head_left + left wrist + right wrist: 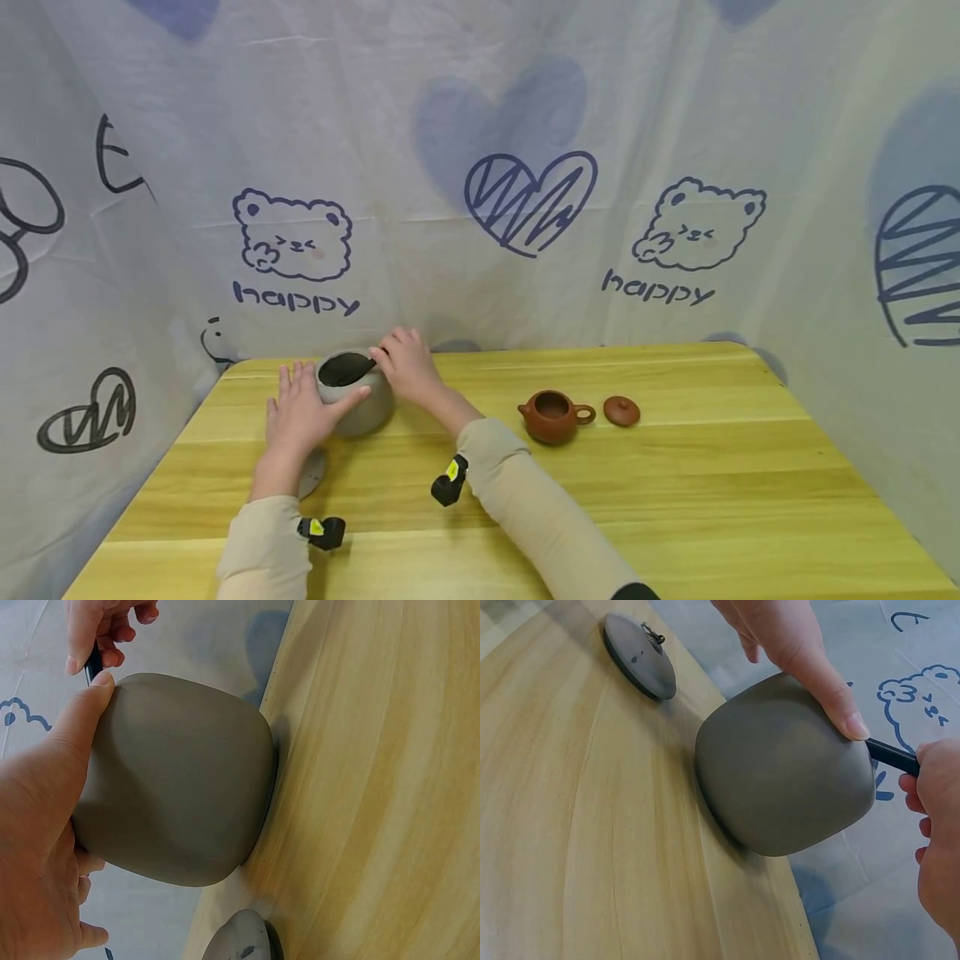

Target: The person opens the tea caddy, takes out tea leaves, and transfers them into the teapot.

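Note:
A grey rounded jar (pixel 366 414) with a wide dark mouth stands near the back left of the table. My left hand (pixel 302 414) grips it from the left, thumb across the front near the rim and fingers round the far side. At the jar's right rim, my right hand (pixel 410 368) holds a slim black handle (pixel 891 756), seen most plainly in the right wrist view. The tool's other end goes into the jar's mouth, so its shape is mostly hidden. Beside the jar lies a grey lid (pixel 640 656) with a small coiled knob, partly covered by my left arm in the head view.
A reddish-brown clay teapot (pixel 551 427), its top uncovered, sits right of my right forearm. Its small round lid (pixel 622 411) lies just beyond the handle. The wooden table (pixel 712 500) ends at the back against a printed cloth (pixel 465 283).

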Action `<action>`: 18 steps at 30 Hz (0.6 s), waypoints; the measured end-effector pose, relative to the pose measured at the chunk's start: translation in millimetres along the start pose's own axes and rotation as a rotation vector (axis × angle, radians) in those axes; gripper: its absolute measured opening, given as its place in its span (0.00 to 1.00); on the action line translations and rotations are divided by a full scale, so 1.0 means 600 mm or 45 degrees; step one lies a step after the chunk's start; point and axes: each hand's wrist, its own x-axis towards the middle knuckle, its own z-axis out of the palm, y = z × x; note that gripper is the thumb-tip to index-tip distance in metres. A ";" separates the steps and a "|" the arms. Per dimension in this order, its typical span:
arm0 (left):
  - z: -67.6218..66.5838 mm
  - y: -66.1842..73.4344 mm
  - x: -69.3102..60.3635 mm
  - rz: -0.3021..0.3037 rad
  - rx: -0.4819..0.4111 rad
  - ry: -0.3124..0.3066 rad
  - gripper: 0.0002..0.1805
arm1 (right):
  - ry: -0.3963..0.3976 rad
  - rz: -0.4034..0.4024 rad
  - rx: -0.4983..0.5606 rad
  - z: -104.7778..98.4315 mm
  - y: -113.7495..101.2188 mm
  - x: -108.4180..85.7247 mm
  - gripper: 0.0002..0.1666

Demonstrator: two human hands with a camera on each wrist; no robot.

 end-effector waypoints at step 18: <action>0.003 -0.002 0.003 0.008 -0.013 -0.004 0.68 | 0.120 0.099 0.060 -0.018 0.021 -0.015 0.20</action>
